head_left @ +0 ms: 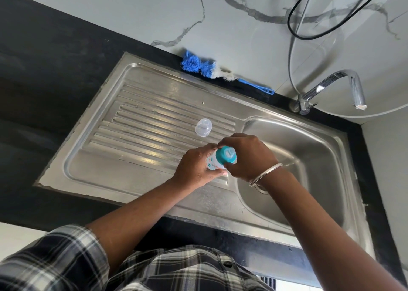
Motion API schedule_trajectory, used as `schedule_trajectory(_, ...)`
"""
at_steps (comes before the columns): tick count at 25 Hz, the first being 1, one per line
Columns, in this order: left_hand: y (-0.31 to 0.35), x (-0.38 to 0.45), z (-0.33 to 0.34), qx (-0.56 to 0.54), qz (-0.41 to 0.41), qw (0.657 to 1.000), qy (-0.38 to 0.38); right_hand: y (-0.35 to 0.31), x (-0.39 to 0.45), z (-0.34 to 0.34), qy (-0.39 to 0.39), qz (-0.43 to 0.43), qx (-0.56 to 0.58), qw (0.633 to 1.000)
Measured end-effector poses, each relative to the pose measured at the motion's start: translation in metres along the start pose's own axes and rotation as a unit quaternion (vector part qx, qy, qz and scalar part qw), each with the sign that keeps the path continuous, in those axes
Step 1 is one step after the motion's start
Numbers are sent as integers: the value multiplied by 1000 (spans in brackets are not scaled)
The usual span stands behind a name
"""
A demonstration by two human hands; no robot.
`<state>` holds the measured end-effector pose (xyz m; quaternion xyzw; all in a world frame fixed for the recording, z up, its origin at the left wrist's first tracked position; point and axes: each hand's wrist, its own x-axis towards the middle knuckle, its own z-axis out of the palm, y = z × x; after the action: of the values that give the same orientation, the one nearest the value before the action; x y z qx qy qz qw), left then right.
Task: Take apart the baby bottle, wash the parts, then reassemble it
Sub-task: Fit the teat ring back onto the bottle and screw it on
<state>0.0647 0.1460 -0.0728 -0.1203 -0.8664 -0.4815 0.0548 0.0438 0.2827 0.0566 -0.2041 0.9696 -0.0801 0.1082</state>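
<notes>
Both hands meet over the steel sink [154, 87], just above the line where the ribbed drainboard [141, 125] meets the basin [298, 158]. The left hand [196, 167] wraps the body of the baby bottle [213, 163], its fingers clamped around the printed white wall. The right hand [247, 156] grips the teal collar [226, 155] at the bottle's top, fingers and thumb closed on its rim, with the nipple showing in the middle of the ring. The bottle tilts, its top pointing toward the basin side. A metal bangle [265, 174] sits on the right wrist.

A clear dome cap [203, 127] lies on the drainboard ribs, apart from the hands and nearer the back edge of the sink. A blue-and-white bottle brush [212, 68] rests on the dark bench [55, 69] along the sink's back edge, against the wall. The tap [344, 85] stands at the back right corner, its spout curving over the basin.
</notes>
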Motion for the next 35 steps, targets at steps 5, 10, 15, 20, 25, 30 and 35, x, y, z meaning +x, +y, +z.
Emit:
schedule_trajectory(5, -1, 0, 2, 2, -5, 1000, 3, -4, 2, 5, 10, 36, -12, 999)
schedule_trajectory(10, -1, 1, 2, 8, 2, 1000, 9, -7, 8, 13, 37, 113, -46, 992)
schedule_trajectory(15, 0, 3, 0, 8, 13, 1000, 6, -10, 8, 11, 28, 122, -44, 991)
schedule_trajectory(20, 0, 2, 0, -8, 10, 1000, 8, -5, 10, 4, -19, 12, -37, 999)
schedule_trajectory(25, 0, 1, -4, -9, 13, 1000, 6, -2, 4, -2, 31, -16, 2, 999)
schedule_trajectory(30, -1, 2, 0, -21, 20, 1000, 3, -4, -2, 1, 18, 8, -9, 1000)
schedule_trajectory(35, -1, 2, 2, -29, 18, 999, 17, -7, 0, 2, 13, 14, -12, 1000)
